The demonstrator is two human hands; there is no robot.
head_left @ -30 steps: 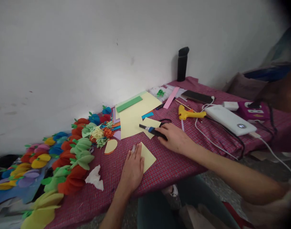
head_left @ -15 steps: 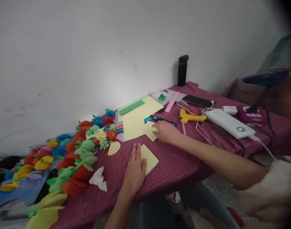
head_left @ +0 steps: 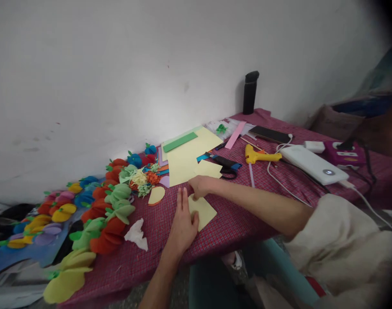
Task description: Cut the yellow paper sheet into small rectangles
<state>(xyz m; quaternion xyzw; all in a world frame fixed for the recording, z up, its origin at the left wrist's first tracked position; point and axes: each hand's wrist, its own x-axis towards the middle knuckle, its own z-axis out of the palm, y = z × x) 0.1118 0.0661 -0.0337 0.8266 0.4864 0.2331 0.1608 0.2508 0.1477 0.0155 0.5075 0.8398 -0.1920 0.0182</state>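
Note:
A square of pale yellow paper (head_left: 206, 214) lies near the front edge of the table. My left hand (head_left: 184, 225) rests flat on its left side, fingers stretched out and thumb on the sheet. At the paper's far corner is my right hand (head_left: 200, 186), its fingers bent and closed there with the thumb touching the paper; the corner itself is partly hidden. Just beyond my right hand lies another small yellow piece (head_left: 212, 168), beside a dark-handled tool (head_left: 226, 162). A large yellow sheet (head_left: 183, 165) lies behind, with a green strip (head_left: 180, 142) on it.
Colourful paper pumpkins (head_left: 107, 234) crowd the left side, near a crumpled white tissue (head_left: 137, 234) and a yellow half-round cutout (head_left: 156, 195). To the right are a yellow glue gun (head_left: 260, 155), a white power bank (head_left: 313, 164) with cables, a phone (head_left: 273, 134) and a black bottle (head_left: 250, 92).
My right hand has left the small yellow piece and moved left and nearer to the far corner of the square. My left hand has stayed on the paper. The view shifted slightly.

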